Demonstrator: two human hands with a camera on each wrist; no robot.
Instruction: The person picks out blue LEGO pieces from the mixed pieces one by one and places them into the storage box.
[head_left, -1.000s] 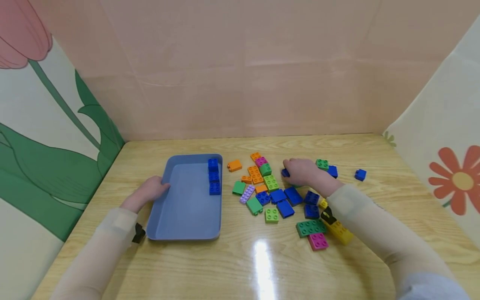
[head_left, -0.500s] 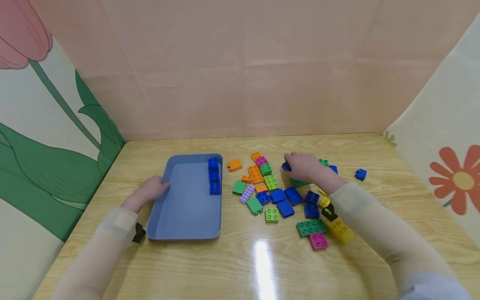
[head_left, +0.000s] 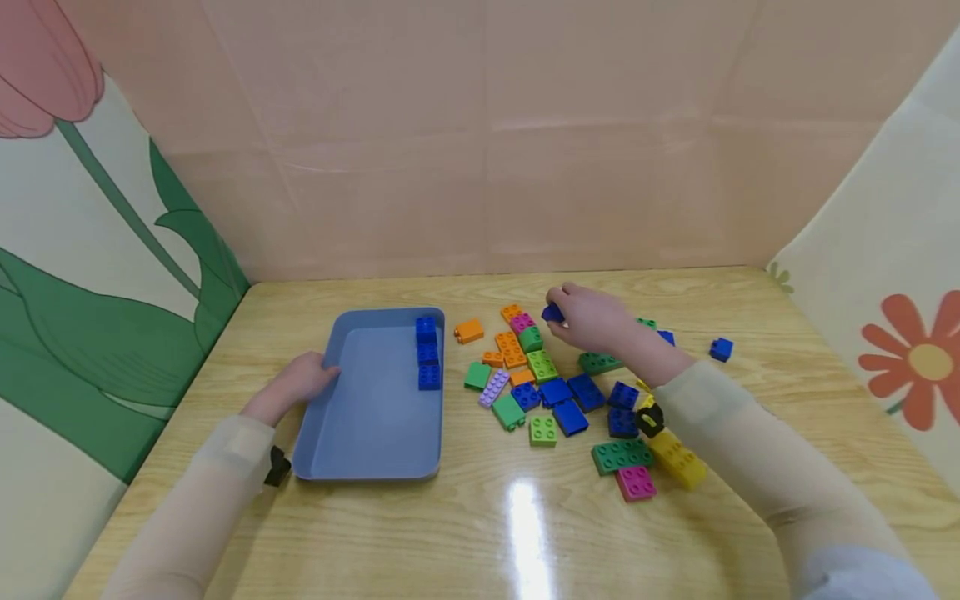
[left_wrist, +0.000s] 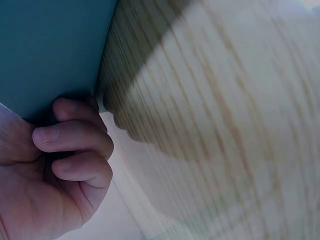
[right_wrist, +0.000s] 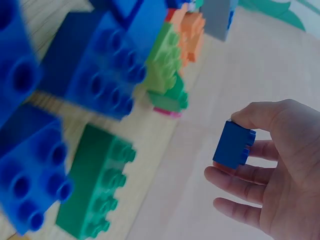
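Observation:
My left hand (head_left: 303, 379) grips the left rim of a blue-grey tray (head_left: 367, 433), and the left wrist view shows curled fingers (left_wrist: 75, 135) against its outer wall. Three blue bricks (head_left: 428, 354) stand in a row along the tray's right inner side. Between thumb and fingers, my right hand (head_left: 600, 321) pinches a small blue brick (right_wrist: 233, 144), held in the air above the table behind the scattered bricks. Its studs face the palm in the right wrist view. A dark green brick (head_left: 598, 362) lies close below this hand.
Loose bricks in several colours spread right of the tray, among them an orange brick (head_left: 469, 331), a lime brick (head_left: 543, 431) and a yellow brick (head_left: 678, 462). A lone blue brick (head_left: 722, 349) lies far right. A pink-beige wall (head_left: 480, 167) borders the table's back.
My right hand has lifted the small blue brick off the table and moved it up and to the left. The left hand and tray have stayed in place.

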